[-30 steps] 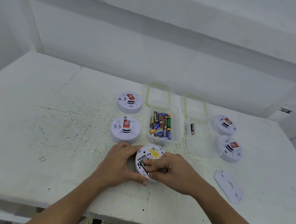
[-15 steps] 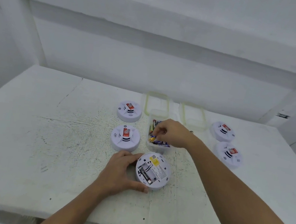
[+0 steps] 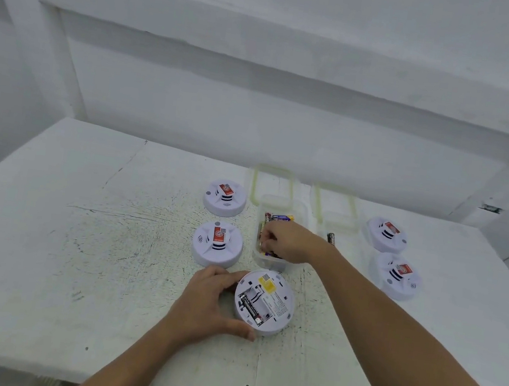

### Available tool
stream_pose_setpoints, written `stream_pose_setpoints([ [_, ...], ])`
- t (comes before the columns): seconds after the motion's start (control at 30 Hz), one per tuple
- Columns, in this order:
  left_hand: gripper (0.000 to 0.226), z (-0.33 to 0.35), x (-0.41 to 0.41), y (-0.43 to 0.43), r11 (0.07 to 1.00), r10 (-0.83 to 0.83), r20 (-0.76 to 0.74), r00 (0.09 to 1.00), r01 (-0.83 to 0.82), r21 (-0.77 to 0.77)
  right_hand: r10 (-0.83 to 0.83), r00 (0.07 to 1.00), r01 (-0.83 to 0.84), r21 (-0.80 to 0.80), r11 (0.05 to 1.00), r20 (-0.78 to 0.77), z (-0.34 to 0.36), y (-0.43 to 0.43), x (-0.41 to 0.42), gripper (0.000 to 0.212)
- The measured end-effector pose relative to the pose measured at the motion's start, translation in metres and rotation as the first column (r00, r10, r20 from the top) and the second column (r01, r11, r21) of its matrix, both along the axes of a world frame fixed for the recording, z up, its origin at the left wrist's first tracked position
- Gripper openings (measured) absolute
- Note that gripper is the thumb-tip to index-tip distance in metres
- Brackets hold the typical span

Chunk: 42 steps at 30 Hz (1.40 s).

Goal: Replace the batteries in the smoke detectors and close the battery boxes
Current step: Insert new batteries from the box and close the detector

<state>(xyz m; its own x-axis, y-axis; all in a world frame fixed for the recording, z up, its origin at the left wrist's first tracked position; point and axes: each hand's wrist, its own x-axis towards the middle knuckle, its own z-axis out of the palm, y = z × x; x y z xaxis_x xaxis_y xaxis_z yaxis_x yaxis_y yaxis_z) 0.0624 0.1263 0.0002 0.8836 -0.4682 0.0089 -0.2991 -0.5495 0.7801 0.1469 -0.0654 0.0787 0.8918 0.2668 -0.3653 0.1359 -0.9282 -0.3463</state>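
Head view: the left hand (image 3: 206, 303) curls thumb and fingers round the smooth, round white smoke detector (image 3: 277, 302), upturned on the table (image 3: 75, 266), one battery (image 3: 249, 308) in its open bay. The right hand (image 3: 289, 241) digs curled fingers into the clear plastic box (image 3: 270, 262) of batteries (image 3: 282, 218); whether it pinches one, I cannot tell. Best to pick a single cell and match polarity.

White detector (image 3: 264, 302), yellow label (image 3: 267, 286)

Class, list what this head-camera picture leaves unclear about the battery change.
1. Head view: whether the right hand holds anything; its knuckles hide the fingertips inside the battery box.
2. Head view: polarity marks in the open detector, too small.
3. Head view: the second box, partly behind the right forearm.
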Motion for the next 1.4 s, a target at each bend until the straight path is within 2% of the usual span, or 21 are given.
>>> stream_pose_setpoints([
  [0.1, 0.088, 0.000, 0.001, 0.000, 1.000, 0.001, 0.009, 1.000, -0.001, 0.001, -0.206, 0.975, 0.183, 0.225, 0.957, 0.082, 0.009, -0.006, -0.006, 0.016],
  [0.13, 0.088, 0.000, 0.001, 0.000, 1.000, -0.001, 0.011, 1.000, 0.001, 0.000, -0.286, 0.954, 0.247, 0.319, 0.915, 0.083, 0.013, -0.007, -0.010, 0.017],
  [0.2, 0.087, 0.000, 0.001, 0.000, 1.000, 0.000, 0.014, 1.000, 0.000, -0.004, -0.411, 0.912, 0.349, 0.539, 0.766, -0.007, 0.021, -0.008, -0.020, 0.015],
  [0.3, 0.085, 0.000, 0.001, 0.000, 1.000, 0.005, 0.017, 1.000, -0.005, -0.019, -0.424, 0.899, 0.368, 0.723, 0.585, -0.114, 0.027, -0.010, -0.039, 0.011],
  [0.4, 0.083, -0.003, 0.002, 0.000, 1.000, 0.005, 0.028, 1.000, -0.005, -0.021, -0.358, 0.919, 0.342, 0.789, 0.511, -0.166, 0.028, -0.007, -0.063, 0.011],
  [0.57, 0.084, -0.003, 0.002, -0.001, 1.000, -0.002, 0.047, 0.999, 0.003, -0.019, -0.367, 0.925, 0.334, 0.658, 0.675, -0.093, 0.008, 0.005, -0.099, 0.007],
  [0.67, 0.085, -0.003, 0.001, -0.001, 0.999, -0.008, 0.057, 0.998, 0.010, -0.035, -0.423, 0.905, 0.352, 0.627, 0.695, -0.039, -0.008, 0.007, -0.111, 0.014],
  [0.93, 0.077, -0.003, -0.001, 0.000, 0.997, -0.016, 0.075, 0.997, 0.022, -0.080, -0.303, 0.927, 0.173, 0.462, 0.870, 0.223, -0.018, 0.009, -0.128, 0.018],
  [1.1, 0.074, -0.001, -0.003, 0.000, 0.997, -0.030, 0.087, 0.996, 0.037, -0.075, -0.295, 0.926, 0.161, 0.458, 0.874, 0.237, -0.025, 0.006, -0.130, 0.019],
  [1.3, 0.079, -0.002, -0.004, 0.000, 0.997, -0.030, 0.099, 0.995, 0.036, -0.062, -0.301, 0.947, 0.204, 0.515, 0.832, 0.112, -0.026, 0.010, -0.129, 0.027],
  [1.4, 0.081, -0.005, -0.005, 0.000, 0.998, -0.033, 0.103, 0.994, 0.039, -0.052, -0.289, 0.955, 0.215, 0.515, 0.830, 0.067, -0.025, 0.011, -0.128, 0.024],
])
